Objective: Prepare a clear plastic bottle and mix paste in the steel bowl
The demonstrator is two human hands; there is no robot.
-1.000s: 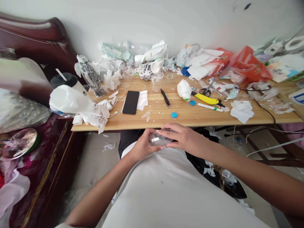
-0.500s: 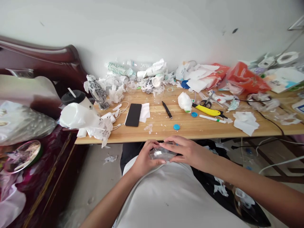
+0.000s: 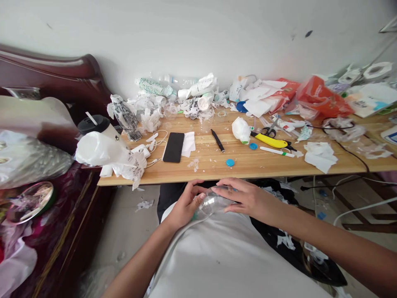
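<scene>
Both my hands hold a clear plastic bottle (image 3: 214,202) lying crosswise over my lap, just below the front edge of the wooden table (image 3: 248,165). My left hand (image 3: 182,205) grips its left end with fingers curled round it. My right hand (image 3: 245,196) is closed over its right part from above. A blue bottle cap (image 3: 230,162) lies on the table just beyond my hands.
On the table lie a black phone (image 3: 173,147), a black pen (image 3: 217,140), a yellow utility knife (image 3: 270,141), scissors (image 3: 269,130), white paper scraps, crumpled bottles and an orange bag (image 3: 322,99). A dark wooden bed head (image 3: 62,78) stands at the left. Cables hang under the table at the right.
My hands have turned the bottle a little, and more of it shows between them. The view has shifted slightly; nothing on the table has moved.
</scene>
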